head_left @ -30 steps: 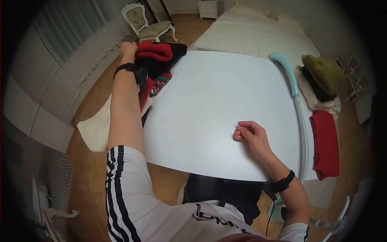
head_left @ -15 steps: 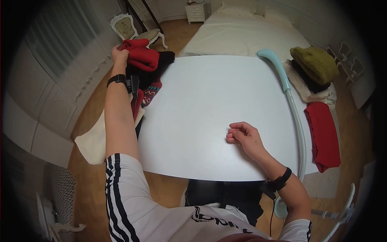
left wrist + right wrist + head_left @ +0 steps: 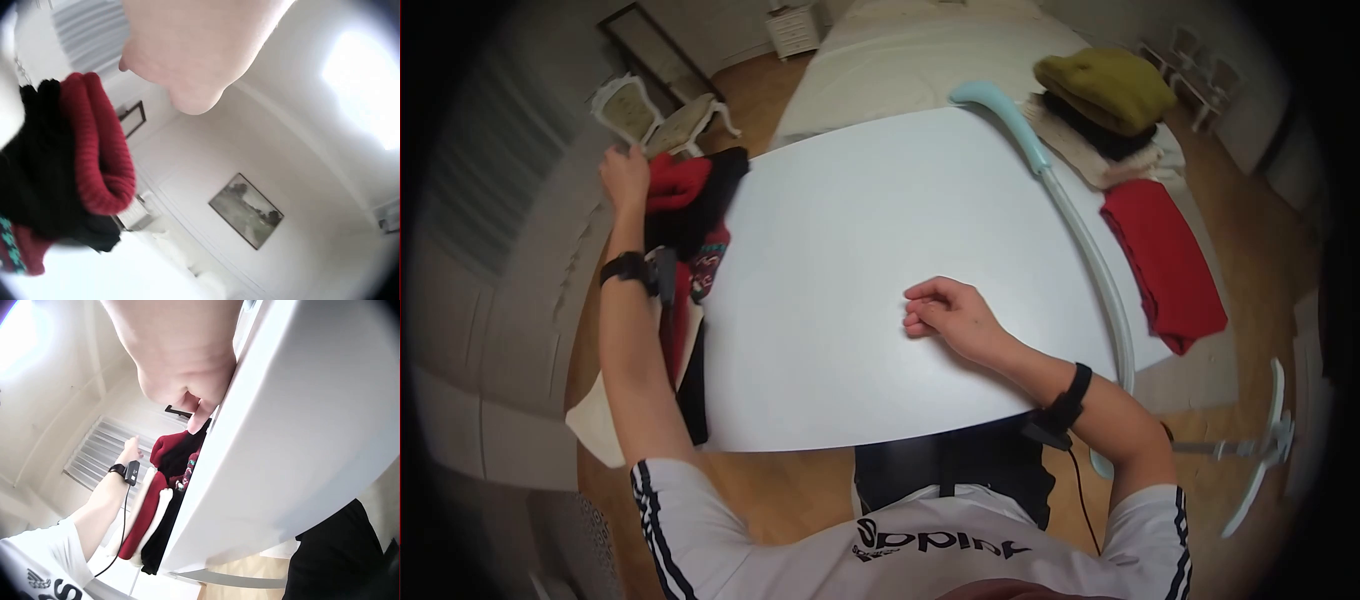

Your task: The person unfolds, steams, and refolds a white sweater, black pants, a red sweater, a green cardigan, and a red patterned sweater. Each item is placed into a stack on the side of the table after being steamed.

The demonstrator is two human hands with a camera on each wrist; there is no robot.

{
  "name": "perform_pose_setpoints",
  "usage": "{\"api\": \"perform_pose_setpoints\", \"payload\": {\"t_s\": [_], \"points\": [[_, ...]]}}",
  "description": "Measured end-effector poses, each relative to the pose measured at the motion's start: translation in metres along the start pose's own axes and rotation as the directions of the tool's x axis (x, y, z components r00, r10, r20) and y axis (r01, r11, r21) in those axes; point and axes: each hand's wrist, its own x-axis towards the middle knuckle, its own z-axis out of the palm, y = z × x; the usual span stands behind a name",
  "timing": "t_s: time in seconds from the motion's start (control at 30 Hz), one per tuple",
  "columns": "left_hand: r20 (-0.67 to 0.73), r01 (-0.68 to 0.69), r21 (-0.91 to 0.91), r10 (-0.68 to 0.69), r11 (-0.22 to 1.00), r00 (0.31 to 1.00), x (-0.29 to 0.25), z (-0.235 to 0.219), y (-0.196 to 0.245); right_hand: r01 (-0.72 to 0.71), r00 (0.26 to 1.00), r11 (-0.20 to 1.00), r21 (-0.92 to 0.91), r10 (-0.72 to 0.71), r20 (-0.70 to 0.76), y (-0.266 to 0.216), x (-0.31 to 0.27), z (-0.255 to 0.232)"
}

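At the table's far left corner, my left hand (image 3: 625, 175) is beside a folded red knit garment (image 3: 676, 183), its fingers loosely bent. The left wrist view has a gap between this hand (image 3: 194, 50) and the thick red ribbed fold (image 3: 103, 150). Under the red knit lies a black garment (image 3: 718, 195), with a patterned red and green knit (image 3: 711, 262) below. My right hand (image 3: 955, 318) rests on the white table (image 3: 830, 230) near its front, fingers loosely curled and holding nothing.
A light-blue handle with a grey hose (image 3: 1090, 240) runs down the table's right side. Beyond it are a stack topped by an olive knit (image 3: 1105, 90) and a folded red garment (image 3: 1165, 260). Cream cloth (image 3: 595, 425) hangs off the left edge. A bed (image 3: 900, 55) stands behind.
My left hand has let go of the red knit, which was lifted and now lies lower on the black garment. The head view has swung right. My right hand keeps its loose curl on the table.
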Motion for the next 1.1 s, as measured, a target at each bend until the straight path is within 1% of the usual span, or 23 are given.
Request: {"api": "perform_pose_setpoints", "payload": {"t_s": [0.07,0.13,0.17,0.2,0.23,0.3,0.37,0.4,0.43,0.47,0.5,0.57,0.6,0.63,0.7,0.73,0.8,0.83,0.9,0.97,1.03,1.07,1.1], "points": [[0.056,-0.172,-0.095,0.178,0.981,0.982,-0.007,0.0,0.037,0.041,0.999,0.997,-0.062,-0.041,-0.002,0.004,-0.002,-0.001],[0.146,-0.219,-0.406,0.3,0.887,0.943,-0.033,-0.008,0.089,-0.016,0.999,0.994,-0.106,0.021,0.04,-0.007,-0.005,-0.003],[0.236,-0.219,-0.497,0.373,0.84,0.897,-0.058,-0.032,0.125,-0.019,0.997,0.983,-0.181,0.031,0.065,-0.021,-0.015,-0.007],[0.311,-0.205,-0.576,0.444,0.792,0.841,-0.09,-0.056,0.159,0.047,0.997,0.931,-0.362,-0.023,0.072,-0.041,-0.028,-0.014],[0.305,-0.292,-0.617,0.564,0.731,0.767,-0.115,-0.066,0.173,0.106,0.993,0.841,-0.531,-0.062,0.101,-0.061,-0.039,-0.023],[0.483,-0.286,-0.586,0.61,0.758,0.628,-0.174,-0.112,0.206,0.279,0.956,0.706,-0.65,-0.268,0.119,-0.087,-0.06,-0.057],[0.581,-0.312,-0.571,0.642,0.759,0.5,-0.222,-0.155,0.224,0.255,0.911,0.464,-0.848,-0.409,0.05,-0.113,-0.079,-0.101],[0.56,-0.339,-0.615,0.697,0.712,0.448,-0.238,-0.168,0.225,0.154,0.877,0.326,-0.933,-0.481,-0.024,-0.122,-0.089,-0.128],[0.608,-0.286,-0.638,0.695,0.715,0.384,-0.25,-0.178,0.224,0.032,0.825,0.19,-0.981,-0.56,-0.081,-0.131,-0.099,-0.156],[0.659,-0.217,-0.644,0.676,0.734,0.331,-0.259,-0.182,0.22,-0.199,0.845,0.126,-0.972,-0.48,-0.235,-0.14,-0.109,-0.18],[0.657,-0.216,-0.647,0.678,0.732,0.33,-0.263,-0.183,0.219,-0.414,0.823,0.042,-0.909,-0.41,-0.394,-0.146,-0.12,-0.2],[0.793,0.046,-0.593,0.574,0.804,0.203,-0.265,-0.182,0.214,-0.701,0.707,-0.134,-0.701,-0.26,-0.657,-0.128,-0.132,-0.24],[0.792,0.073,-0.598,0.574,0.798,0.21,-0.267,-0.179,0.21,-0.766,0.643,-0.042,-0.641,-0.028,-0.766,-0.125,-0.134,-0.253],[0.792,0.069,-0.597,0.573,0.799,0.211,-0.268,-0.176,0.206,-0.772,0.636,-0.011,-0.636,-0.055,-0.77,-0.113,-0.137,-0.262],[0.824,0.172,-0.563,0.534,0.808,0.19,-0.272,-0.171,0.2,-0.727,0.681,-0.067,-0.684,-0.204,-0.703,-0.11,-0.142,-0.264],[0.827,0.17,-0.559,0.531,0.812,0.185,-0.277,-0.169,0.197,-0.726,0.682,-0.064,-0.685,-0.197,-0.705,-0.104,-0.143,-0.272],[0.81,0.259,-0.586,0.562,0.768,0.167,-0.284,-0.164,0.192,-0.672,0.711,-0.102,-0.734,-0.366,-0.6,-0.097,-0.143,-0.295],[0.806,0.252,-0.591,0.568,0.766,0.166,-0.286,-0.162,0.191,-0.677,0.705,-0.096,-0.73,-0.37,-0.605,-0.1,-0.144,-0.303],[0.828,0.307,-0.553,0.553,0.775,0.096,-0.29,-0.162,0.19,-0.649,0.709,-0.185,-0.738,-0.497,-0.5,-0.114,-0.141,-0.313],[0.827,0.309,-0.552,0.555,0.774,0.087,-0.292,-0.166,0.19,-0.638,0.683,-0.095,-0.764,-0.529,-0.504,-0.144,-0.149,-0.326],[0.822,0.324,-0.552,0.566,0.768,0.058,-0.293,-0.169,0.188,-0.67,0.612,-0.025,-0.742,-0.584,-0.533,-0.184,-0.157,-0.312],[0.822,0.345,-0.552,0.565,0.759,0.073,-0.294,-0.17,0.186,-0.664,0.623,-0.05,-0.746,-0.589,-0.515,-0.207,-0.16,-0.299],[0.826,0.384,-0.539,0.56,0.75,0.066,-0.293,-0.171,0.183,-0.621,0.6,0.099,-0.777,-0.578,-0.553,-0.228,-0.163,-0.282]]}}
